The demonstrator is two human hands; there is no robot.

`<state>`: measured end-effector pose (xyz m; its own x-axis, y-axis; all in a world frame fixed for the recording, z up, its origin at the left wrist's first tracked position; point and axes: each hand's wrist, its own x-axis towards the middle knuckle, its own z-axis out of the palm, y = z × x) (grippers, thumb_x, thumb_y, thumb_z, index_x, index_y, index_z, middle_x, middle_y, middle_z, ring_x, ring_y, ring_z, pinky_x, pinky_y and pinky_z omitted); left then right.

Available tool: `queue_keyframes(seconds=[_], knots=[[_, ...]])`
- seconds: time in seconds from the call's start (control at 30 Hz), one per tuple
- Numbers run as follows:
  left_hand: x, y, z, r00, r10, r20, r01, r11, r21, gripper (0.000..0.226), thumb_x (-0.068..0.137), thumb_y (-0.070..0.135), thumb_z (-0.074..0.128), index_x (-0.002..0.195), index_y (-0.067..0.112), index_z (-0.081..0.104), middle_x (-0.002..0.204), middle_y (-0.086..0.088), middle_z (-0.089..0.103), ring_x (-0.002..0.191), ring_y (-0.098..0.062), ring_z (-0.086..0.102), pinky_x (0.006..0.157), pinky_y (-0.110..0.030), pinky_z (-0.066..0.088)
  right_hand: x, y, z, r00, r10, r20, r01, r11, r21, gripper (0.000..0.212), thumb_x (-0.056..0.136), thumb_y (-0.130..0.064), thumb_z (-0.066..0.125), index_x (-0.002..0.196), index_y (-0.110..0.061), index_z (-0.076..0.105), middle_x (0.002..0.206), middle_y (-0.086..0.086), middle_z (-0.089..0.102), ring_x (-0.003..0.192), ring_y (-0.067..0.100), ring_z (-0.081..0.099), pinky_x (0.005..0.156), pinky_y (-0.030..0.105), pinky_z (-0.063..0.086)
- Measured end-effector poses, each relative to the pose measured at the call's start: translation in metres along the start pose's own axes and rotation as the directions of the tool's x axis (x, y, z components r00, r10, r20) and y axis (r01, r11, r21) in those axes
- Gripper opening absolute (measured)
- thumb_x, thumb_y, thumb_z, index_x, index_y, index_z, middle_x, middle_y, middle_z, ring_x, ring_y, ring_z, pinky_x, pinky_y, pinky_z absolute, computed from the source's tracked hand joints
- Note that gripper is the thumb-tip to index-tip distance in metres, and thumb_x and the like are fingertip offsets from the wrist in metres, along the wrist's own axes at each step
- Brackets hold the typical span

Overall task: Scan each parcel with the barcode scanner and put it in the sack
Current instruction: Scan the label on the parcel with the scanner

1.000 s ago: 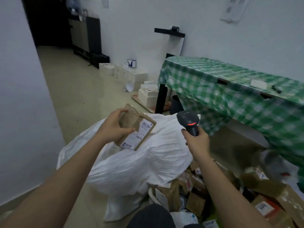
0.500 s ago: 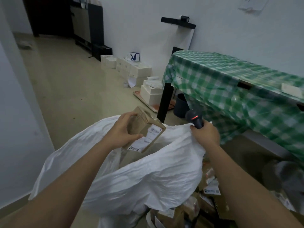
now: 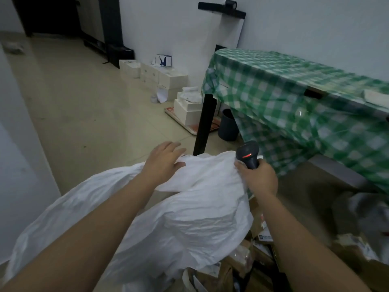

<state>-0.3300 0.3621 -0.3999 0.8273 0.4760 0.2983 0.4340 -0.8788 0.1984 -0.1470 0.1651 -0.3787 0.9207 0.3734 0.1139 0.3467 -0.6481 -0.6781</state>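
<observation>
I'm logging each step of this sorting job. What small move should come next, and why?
Probably reach the left hand toward the parcel pile for another one. It is open and holds nothing, resting on the white sack, while the right hand grips the barcode scanner and the sack's edge.

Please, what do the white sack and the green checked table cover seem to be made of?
Sack: probably thin woven plastic, matte white; it crumples in soft folds and shows fine ribbing. Table cover: likely plastic or vinyl sheet, glossy; it gives bright reflections and hangs in stiff creases. The picture is blurred, so neither is certain.
</observation>
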Motion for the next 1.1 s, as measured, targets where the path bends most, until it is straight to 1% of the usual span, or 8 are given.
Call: queue_keyframes(seconds=[0.07, 0.17, 0.23, 0.3, 0.53, 0.67, 0.9, 1.1], knots=[[0.012, -0.001, -0.003, 0.970, -0.132, 0.206, 0.095, 0.979, 0.178, 0.068, 0.093, 0.051, 0.052, 0.149, 0.022, 0.028, 0.157, -0.006, 0.025, 0.144, -0.031, 0.019, 0.115, -0.050, 0.011, 0.001, -0.005, -0.001, 0.998, 0.024, -0.063, -0.023, 0.999, 0.025, 0.049, 0.073, -0.061, 0.071, 0.087, -0.016, 0.060, 0.088, 0.005, 0.064, 0.081, 0.026, 0.062, 0.068, 0.035, 0.048], [0.022, -0.005, -0.007, 0.908, -0.246, 0.340, 0.259, 0.966, 0.009, 0.058, 0.089, 0.047, 0.061, 0.139, 0.022, 0.046, 0.140, -0.004, 0.050, 0.126, -0.026, 0.047, 0.098, -0.037, 0.039, 0.005, -0.017, 0.002, 0.993, 0.050, -0.106, -0.047, 0.998, 0.030, 0.065, 0.068, -0.067, 0.071, 0.105, -0.014, 0.058, 0.107, 0.007, 0.059, 0.097, 0.032, 0.060, 0.080, 0.041, 0.048], [0.024, -0.006, -0.010, 0.939, -0.253, 0.234, 0.275, 0.959, -0.066, 0.032, 0.091, 0.041, 0.060, 0.115, 0.019, 0.063, 0.120, -0.005, 0.063, 0.107, -0.026, 0.057, 0.079, -0.031, 0.041, 0.008, -0.024, 0.006, 0.993, 0.069, -0.093, -0.066, 0.997, 0.033, 0.072, 0.068, -0.066, 0.072, 0.114, -0.014, 0.055, 0.117, 0.009, 0.056, 0.104, 0.034, 0.058, 0.085, 0.043, 0.048], [0.025, -0.007, -0.015, 0.956, -0.275, 0.105, 0.288, 0.947, -0.140, 0.026, 0.094, 0.039, 0.056, 0.099, 0.016, 0.066, 0.103, -0.004, 0.066, 0.096, -0.026, 0.058, 0.070, -0.030, 0.037, 0.010, -0.025, 0.010, 0.994, 0.088, -0.069, -0.084, 0.995, 0.048, 0.069, 0.070, -0.059, 0.075, 0.116, -0.012, 0.052, 0.117, 0.010, 0.059, 0.106, 0.034, 0.058, 0.086, 0.043, 0.048], [0.033, -0.007, -0.054, 0.938, -0.307, -0.161, 0.231, 0.901, -0.368, 0.026, 0.094, 0.032, 0.057, 0.085, 0.009, 0.066, 0.081, -0.005, 0.065, 0.078, -0.025, 0.057, 0.066, -0.036, 0.041, 0.009, -0.025, 0.011, 0.971, 0.232, -0.066, -0.222, 0.966, 0.130, 0.066, 0.074, -0.039, 0.080, 0.122, -0.011, 0.044, 0.122, 0.015, 0.059, 0.108, 0.037, 0.059, 0.088, 0.045, 0.047], [0.040, -0.004, -0.070, 0.901, -0.378, -0.212, 0.210, 0.809, -0.549, 0.020, 0.091, 0.021, 0.060, 0.082, 0.006, 0.068, 0.080, -0.007, 0.067, 0.079, -0.025, 0.060, 0.071, -0.037, 0.044, 0.000, -0.022, 0.010, 0.968, 0.247, -0.047, -0.237, 0.957, 0.169, 0.072, 0.070, -0.045, 0.082, 0.121, -0.010, 0.043, 0.118, 0.015, 0.060, 0.106, 0.037, 0.060, 0.086, 0.045, 0.048], [0.033, -0.003, -0.095, 0.894, -0.388, -0.224, 0.158, 0.742, -0.652, 0.011, 0.091, 0.015, 0.061, 0.088, 0.012, 0.071, 0.082, 0.005, 0.063, 0.082, -0.012, 0.056, 0.068, -0.016, 0.032, -0.016, -0.017, 0.008, 0.967, 0.254, -0.020, -0.231, 0.905, 0.357, 0.057, 0.073, -0.029, 0.081, 0.115, -0.011, 0.048, 0.112, 0.013, 0.062, 0.100, 0.034, 0.060, 0.085, 0.041, 0.047], [0.030, -0.016, -0.104, 0.821, -0.530, -0.214, 0.240, 0.658, -0.713, 0.032, 0.097, 0.024, 0.050, 0.083, -0.001, 0.066, 0.077, -0.012, 0.062, 0.070, -0.016, 0.048, 0.061, -0.031, 0.035, -0.024, -0.042, -0.018, 0.985, 0.139, -0.098, -0.066, 0.843, 0.535, 0.034, 0.078, -0.005, 0.067, 0.104, -0.019, 0.051, 0.092, 0.003, 0.059, 0.082, 0.023, 0.056, 0.073, 0.030, 0.037]])
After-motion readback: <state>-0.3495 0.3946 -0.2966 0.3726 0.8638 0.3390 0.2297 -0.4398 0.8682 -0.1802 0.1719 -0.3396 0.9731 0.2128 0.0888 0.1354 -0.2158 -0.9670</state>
